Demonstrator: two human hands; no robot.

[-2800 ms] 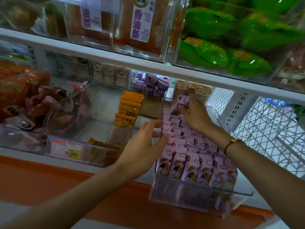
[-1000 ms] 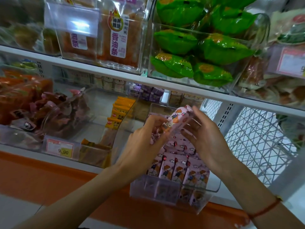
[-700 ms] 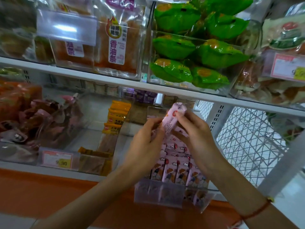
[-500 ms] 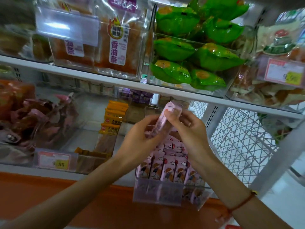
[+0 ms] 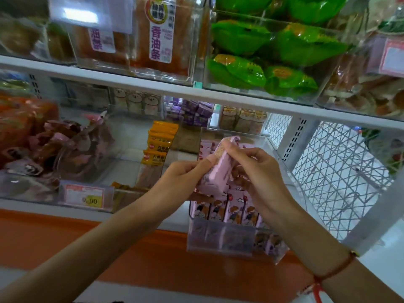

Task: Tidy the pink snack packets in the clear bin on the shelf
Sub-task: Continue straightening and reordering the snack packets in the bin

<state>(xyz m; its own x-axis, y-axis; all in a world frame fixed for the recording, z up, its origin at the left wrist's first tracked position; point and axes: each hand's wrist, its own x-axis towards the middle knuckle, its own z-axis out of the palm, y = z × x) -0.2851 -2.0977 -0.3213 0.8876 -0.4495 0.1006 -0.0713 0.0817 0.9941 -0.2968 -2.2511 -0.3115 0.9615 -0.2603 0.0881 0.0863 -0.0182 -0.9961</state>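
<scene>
A clear bin (image 5: 220, 241) juts out over the front edge of the lower shelf, packed with rows of upright pink snack packets (image 5: 235, 212) printed with cartoon figures. Above the bin, both hands hold a small stack of pink packets (image 5: 218, 171), tilted with its upper end away from me. My left hand (image 5: 181, 180) grips the stack's lower left side with thumb on top. My right hand (image 5: 258, 173) pinches its upper end and right side. The hands hide the middle rows of the bin.
Left of the bin stand yellow packets (image 5: 158, 145) in a clear divider and a bin of dark wrapped sweets (image 5: 54, 149) with a price tag (image 5: 84, 196). The shelf above (image 5: 153, 86) carries green packets (image 5: 262, 53). A white wire mesh panel (image 5: 336, 171) closes the right side.
Both hands left the rows in the bin and lifted a small stack of pink packets above it. Over the last second the stack has turned edge-on between the hands.
</scene>
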